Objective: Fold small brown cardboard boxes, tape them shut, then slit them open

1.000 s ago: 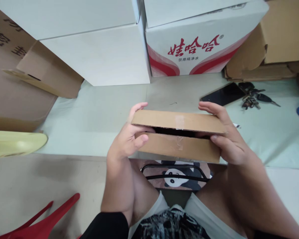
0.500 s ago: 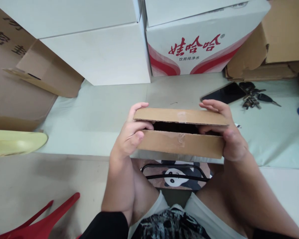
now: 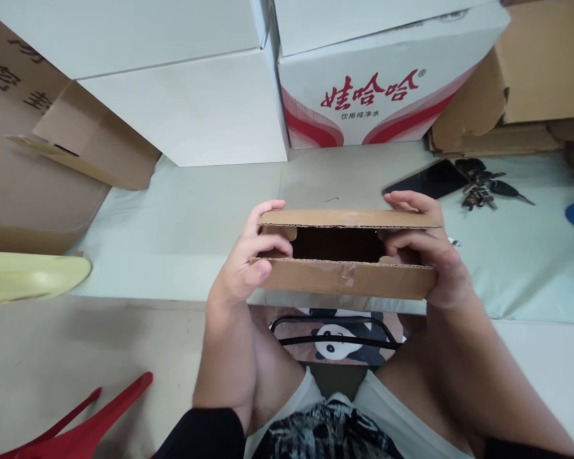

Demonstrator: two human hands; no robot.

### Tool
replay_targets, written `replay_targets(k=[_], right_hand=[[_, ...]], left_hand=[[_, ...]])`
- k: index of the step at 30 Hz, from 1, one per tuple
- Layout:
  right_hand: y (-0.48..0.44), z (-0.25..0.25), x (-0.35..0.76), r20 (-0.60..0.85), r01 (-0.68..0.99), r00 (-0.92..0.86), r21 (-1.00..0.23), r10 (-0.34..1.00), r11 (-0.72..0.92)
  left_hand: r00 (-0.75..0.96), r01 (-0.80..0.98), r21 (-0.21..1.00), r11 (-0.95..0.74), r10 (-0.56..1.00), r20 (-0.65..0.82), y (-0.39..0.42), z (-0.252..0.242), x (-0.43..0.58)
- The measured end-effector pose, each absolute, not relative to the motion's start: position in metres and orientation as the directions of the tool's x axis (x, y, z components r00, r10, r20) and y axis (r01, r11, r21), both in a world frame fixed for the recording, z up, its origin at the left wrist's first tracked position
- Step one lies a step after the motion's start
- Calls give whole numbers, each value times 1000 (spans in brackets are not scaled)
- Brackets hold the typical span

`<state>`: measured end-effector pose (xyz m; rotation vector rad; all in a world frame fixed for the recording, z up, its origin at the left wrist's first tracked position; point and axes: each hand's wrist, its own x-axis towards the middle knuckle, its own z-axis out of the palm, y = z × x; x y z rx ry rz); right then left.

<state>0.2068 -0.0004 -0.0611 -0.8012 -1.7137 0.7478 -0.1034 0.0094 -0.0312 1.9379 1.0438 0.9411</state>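
Note:
Between my two hands is a small brown cardboard box [image 3: 344,278], its long slot-like opening facing up at me. My left hand [image 3: 242,258] grips the left end, with a finger reaching into the opening, the thumb at the near side and other fingers along the far flap. On the right end, my right hand [image 3: 442,255] holds in the same way, one finger bent into the gap. Torn clear tape shows on the near flap. Inside, the box looks dark, and small inner flaps show at both ends.
A black phone [image 3: 428,180] and a bunch of keys [image 3: 481,185] lie on the pale green surface [image 3: 186,223]. White cartons [image 3: 186,115], a red-and-white water carton [image 3: 387,108] and brown boxes [image 3: 545,76] stand behind. A yellow object [image 3: 33,277] juts in at left.
The box's gap has widened: its near and far flaps stand farther apart, and the inner end flaps now show. Both hands keep hold of the ends.

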Motion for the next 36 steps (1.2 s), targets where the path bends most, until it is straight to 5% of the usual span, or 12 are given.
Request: replay_targets(k=[23,36], right_hand=[[1,-67,207,425,19,-155,-901,892,433],[4,-61,200,431,-52,-5,-901,902,430]], left_hand=[[459,173,896,-409,838,294,11,-38,-105],[485,241,821,-517,797,359,12,-41,-106]])
